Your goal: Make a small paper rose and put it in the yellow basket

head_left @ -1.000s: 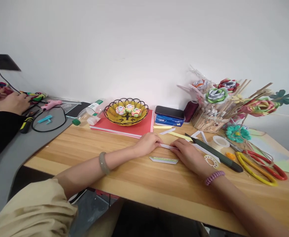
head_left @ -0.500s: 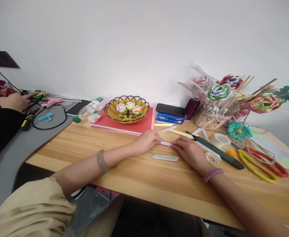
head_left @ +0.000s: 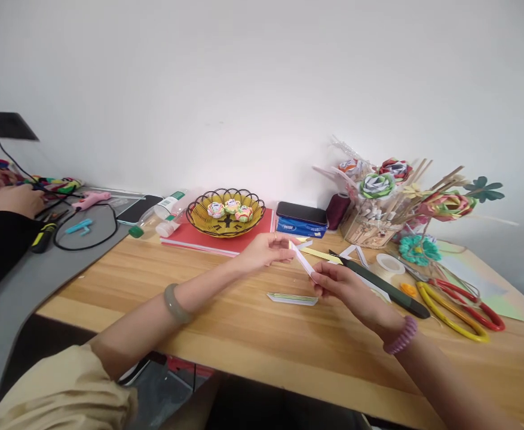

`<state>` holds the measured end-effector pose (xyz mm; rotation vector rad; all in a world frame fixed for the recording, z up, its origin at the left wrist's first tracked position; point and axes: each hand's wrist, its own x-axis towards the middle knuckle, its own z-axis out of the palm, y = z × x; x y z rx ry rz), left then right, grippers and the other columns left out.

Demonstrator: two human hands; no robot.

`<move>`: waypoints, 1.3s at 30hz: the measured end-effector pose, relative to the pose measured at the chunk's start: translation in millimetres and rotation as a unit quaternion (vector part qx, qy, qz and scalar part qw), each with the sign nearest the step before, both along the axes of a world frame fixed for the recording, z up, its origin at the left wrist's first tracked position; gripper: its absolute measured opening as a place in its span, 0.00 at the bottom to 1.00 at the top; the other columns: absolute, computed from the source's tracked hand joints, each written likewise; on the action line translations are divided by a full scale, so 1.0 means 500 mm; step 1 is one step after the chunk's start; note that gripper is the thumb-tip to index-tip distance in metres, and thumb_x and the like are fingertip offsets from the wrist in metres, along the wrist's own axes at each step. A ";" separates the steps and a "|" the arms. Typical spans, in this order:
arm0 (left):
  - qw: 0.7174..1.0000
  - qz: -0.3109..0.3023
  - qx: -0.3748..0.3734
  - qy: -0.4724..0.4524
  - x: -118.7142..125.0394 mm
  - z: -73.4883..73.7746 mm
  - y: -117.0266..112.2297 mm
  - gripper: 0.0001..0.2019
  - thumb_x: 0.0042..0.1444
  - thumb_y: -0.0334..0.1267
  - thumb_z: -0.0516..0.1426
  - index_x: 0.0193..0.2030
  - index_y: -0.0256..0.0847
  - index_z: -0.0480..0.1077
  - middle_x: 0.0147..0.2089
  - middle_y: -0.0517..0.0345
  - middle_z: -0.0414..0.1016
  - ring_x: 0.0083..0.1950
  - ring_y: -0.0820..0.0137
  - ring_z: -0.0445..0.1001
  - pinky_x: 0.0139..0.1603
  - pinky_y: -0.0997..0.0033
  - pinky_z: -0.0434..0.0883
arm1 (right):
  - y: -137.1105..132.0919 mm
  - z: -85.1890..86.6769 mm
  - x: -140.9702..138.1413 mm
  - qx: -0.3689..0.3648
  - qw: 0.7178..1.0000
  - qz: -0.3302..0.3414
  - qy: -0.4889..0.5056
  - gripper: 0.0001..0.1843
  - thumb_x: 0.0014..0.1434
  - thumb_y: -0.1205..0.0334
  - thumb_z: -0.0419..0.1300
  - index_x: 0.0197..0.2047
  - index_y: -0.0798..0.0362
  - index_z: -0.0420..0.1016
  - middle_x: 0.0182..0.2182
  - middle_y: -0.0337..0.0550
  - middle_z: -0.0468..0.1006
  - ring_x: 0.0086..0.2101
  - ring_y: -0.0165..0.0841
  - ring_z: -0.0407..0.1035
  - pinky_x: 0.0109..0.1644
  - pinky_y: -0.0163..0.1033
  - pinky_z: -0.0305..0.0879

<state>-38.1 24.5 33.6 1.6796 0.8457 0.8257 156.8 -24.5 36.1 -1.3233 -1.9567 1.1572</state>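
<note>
A narrow white paper strip (head_left: 303, 261) slants between my two hands, just above the wooden table. My left hand (head_left: 268, 251) pinches its upper left end between thumb and fingers. At the lower right end, my right hand (head_left: 337, 280) is closed on the same strip. Below them lie several folded paper strips (head_left: 292, 298) with pale green and white edges, side by side on the wood. A green-handled craft knife (head_left: 387, 285) rests right of my right hand, close to a yellow paper strip (head_left: 319, 255).
Scissors (head_left: 454, 310) with yellow and red handles lie at the right, near a tape roll (head_left: 389, 264). Behind stand a pot of paper flowers (head_left: 373, 227), a blue tissue pack (head_left: 301, 226) and a woven basket (head_left: 199, 226). At far left, another person's hand (head_left: 17, 200) works near a pink glue gun (head_left: 92, 199).
Both hands have lifted the strip off the table and tilted it, the left end higher. My right hand has turned and moved slightly down. The whole view has shifted a little.
</note>
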 end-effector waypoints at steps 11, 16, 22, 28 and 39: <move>0.981 -0.070 -0.108 -0.148 0.029 0.021 -0.072 0.14 0.44 0.45 0.62 0.27 0.33 0.73 0.20 0.59 0.71 0.28 0.70 0.72 0.38 0.69 0.67 | -0.049 0.016 -0.029 -0.104 0.979 -0.003 0.178 0.18 0.55 0.46 0.56 0.35 0.55 0.70 0.29 0.41 0.70 0.25 0.27 0.61 0.30 0.35 0.59; 0.977 -0.049 -0.123 -0.170 0.031 0.019 -0.077 0.16 0.40 0.46 0.64 0.29 0.33 0.73 0.21 0.60 0.71 0.26 0.72 0.70 0.35 0.69 0.65 | -0.060 0.010 -0.038 -0.091 0.977 -0.022 0.191 0.17 0.54 0.48 0.58 0.29 0.55 0.70 0.23 0.37 0.67 0.23 0.26 0.58 0.27 0.33 0.56; 0.968 -0.016 -0.129 -0.215 0.042 0.004 -0.075 0.21 0.45 0.47 0.61 0.43 0.34 0.71 0.30 0.58 0.71 0.29 0.74 0.67 0.36 0.71 0.64 | -0.060 -0.004 -0.046 -0.080 0.978 -0.031 0.192 0.19 0.55 0.45 0.56 0.28 0.54 0.66 0.23 0.37 0.64 0.23 0.27 0.57 0.27 0.34 0.56; 0.962 -0.033 -0.143 -0.228 0.060 -0.005 -0.060 0.18 0.55 0.48 0.52 0.47 0.37 0.63 0.31 0.60 0.68 0.22 0.76 0.67 0.28 0.71 0.65 | -0.044 -0.009 -0.061 -0.013 0.985 -0.052 0.162 0.21 0.59 0.45 0.51 0.25 0.53 0.64 0.21 0.37 0.64 0.24 0.29 0.58 0.29 0.36 0.58; 0.984 -0.094 -0.015 -0.148 0.038 0.015 -0.009 0.15 0.54 0.46 0.55 0.33 0.32 0.72 0.27 0.54 0.73 0.29 0.72 0.70 0.39 0.69 0.66 | -0.029 -0.022 -0.046 0.090 0.991 -0.059 0.075 0.22 0.63 0.48 0.42 0.37 0.54 0.70 0.27 0.44 0.71 0.26 0.33 0.67 0.30 0.39 0.67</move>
